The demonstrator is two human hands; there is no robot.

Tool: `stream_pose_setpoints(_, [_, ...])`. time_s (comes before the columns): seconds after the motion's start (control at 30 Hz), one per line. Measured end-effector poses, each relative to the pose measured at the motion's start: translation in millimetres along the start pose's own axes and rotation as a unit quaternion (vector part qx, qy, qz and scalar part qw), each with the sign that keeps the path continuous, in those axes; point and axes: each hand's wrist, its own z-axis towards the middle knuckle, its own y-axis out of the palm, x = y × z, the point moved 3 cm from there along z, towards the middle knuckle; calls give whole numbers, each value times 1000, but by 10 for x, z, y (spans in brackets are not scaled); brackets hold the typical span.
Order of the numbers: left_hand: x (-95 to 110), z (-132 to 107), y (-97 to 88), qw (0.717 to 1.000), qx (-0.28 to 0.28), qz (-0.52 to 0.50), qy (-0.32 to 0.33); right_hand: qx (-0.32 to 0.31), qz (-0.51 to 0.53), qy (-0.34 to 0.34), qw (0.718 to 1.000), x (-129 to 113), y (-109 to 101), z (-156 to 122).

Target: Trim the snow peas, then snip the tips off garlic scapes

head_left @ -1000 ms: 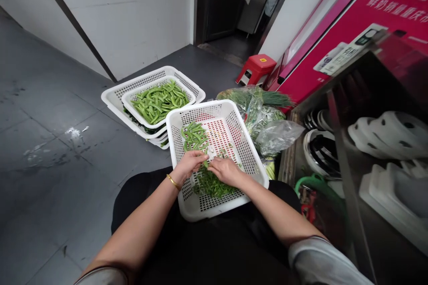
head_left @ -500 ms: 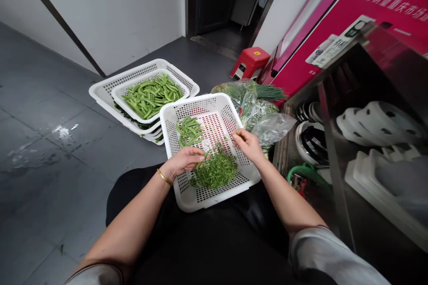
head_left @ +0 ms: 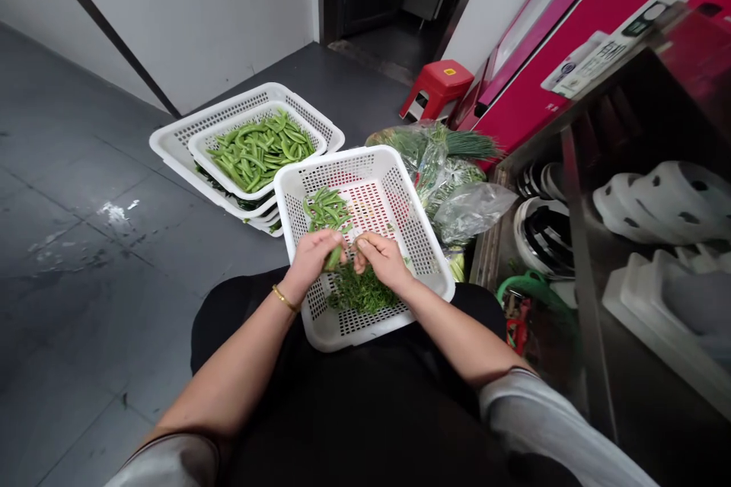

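A white perforated basket (head_left: 426, 262) rests on my lap. Inside it lie a small heap of green pea pods (head_left: 327, 209) at the far left and a pile of thin green trimmings (head_left: 359, 294) at the near side. My left hand (head_left: 313, 255) is closed on a green pea pod (head_left: 334, 257) above the trimmings. My right hand (head_left: 381, 259) meets it from the right, fingers pinched at the pod's end. A gold bracelet (head_left: 284, 298) circles my left wrist.
A stack of white baskets (head_left: 171, 148) on the grey floor to the left holds many pea pods (head_left: 260, 148). Bagged greens (head_left: 457, 190) lie right of the lap basket. A red stool (head_left: 437, 87) stands behind. A metal shelf (head_left: 576, 221) with white plastic pieces fills the right.
My right hand came back from the basket's right side to join the left hand at the pod. The left hand lifted slightly with the pod.
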Motion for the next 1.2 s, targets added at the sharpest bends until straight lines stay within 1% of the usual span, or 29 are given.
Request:
stream_pose_setpoints(0.03, [21,39,-102,996,74,-41,19,-13,4,12,1000,38,-38,-1])
stream_pose_setpoints(0.07, [41,73,-214,986,140,-85,34,-45,-21,21,999,72,-88,-5])
stream_pose_setpoints(0.1, [56,101,-324,972,190,-132,40,-96,-73,29,992,106,-141,-11])
stream_pose_setpoints(0.13, [65,124,-417,960,216,-178,32,-154,-147,40,976,146,-187,-17])
stream_pose_setpoints(0.17, [71,143,-486,950,222,-220,13,-208,-235,54,948,192,-218,-16])
stream_pose_setpoints(0.2, [75,156,-528,943,213,-254,-9,-246,-325,66,911,241,-221,-3])
stream_pose_setpoints(0.23, [79,162,-543,940,196,-279,-28,-264,-402,76,873,291,-187,29])
stream_pose_setpoints(0.27, [83,164,-537,939,177,-293,-41,-262,-461,81,844,339,-109,78])
stream_pose_setpoints(0.3, [87,163,-512,940,156,-299,-43,-244,-500,81,827,386,9,141])
stream_pose_setpoints(0.33, [89,162,-475,944,135,-299,-40,-229,-514,80,823,437,160,207])
stream_pose_setpoints(0.4, [80,161,-396,953,101,-286,-26,-232,-515,82,821,560,474,327])
stream_pose_setpoints(0.43, [68,160,-367,958,91,-272,-22,-239,-509,87,822,620,589,374])
stream_pose_setpoints(0.47, [51,159,-350,963,87,-253,-21,-243,-503,92,824,669,651,409])
stream_pose_setpoints(0.5, [32,157,-344,969,88,-230,-25,-243,-497,97,827,706,654,430])
stream_pose_setpoints(0.53, [12,154,-347,974,93,-202,-30,-239,-489,101,833,725,600,434])
stream_pose_setpoints(0.6, [-24,150,-360,983,110,-138,-41,-226,-467,102,849,704,372,394])
stream_pose_setpoints(0.67, [-61,152,-346,989,120,-64,-58,-210,-442,95,867,611,102,300])
stream_pose_setpoints(0.7, [-82,156,-317,991,114,-25,-70,-199,-428,87,878,546,-6,243])
stream_pose_setpoints(0.73, [-103,160,-274,992,99,9,-80,-183,-406,75,892,473,-83,187])
stream_pose_setpoints(0.8, [-137,157,-154,994,45,53,-86,-136,-342,38,929,321,-144,88])
stream_pose_setpoints(0.87, [-147,114,-39,996,-10,61,-71,-94,-277,-8,956,171,-112,6])
stream_pose_setpoints(0.9, [-147,77,-2,996,-28,60,-62,-80,-257,-28,963,98,-83,-31])
stream_pose_setpoints(0.93, [-151,35,20,995,-45,61,-60,-80,-256,-46,962,32,-50,-66])
stream_pose_setpoints(0.97, [-170,-11,28,993,-65,65,-77,-71,-256,-59,962,-28,-35,-94])
stream_pose_setpoints(1.0, [-197,-54,17,989,-79,61,-105,-64,-249,-71,964,-78,-31,-113])
stream_pose_setpoints(1.03, [-230,-93,2,984,-106,47,-138,-64,-248,-81,963,-116,-34,-122])
stream_pose_setpoints(1.1, [-277,-153,-31,969,-168,-10,-181,-117,-268,-110,950,-165,-28,-116])
stream_pose_setpoints(1.2, [-291,-196,-72,956,-197,-75,-202,-160,-273,-132,939,-232,-45,-87])
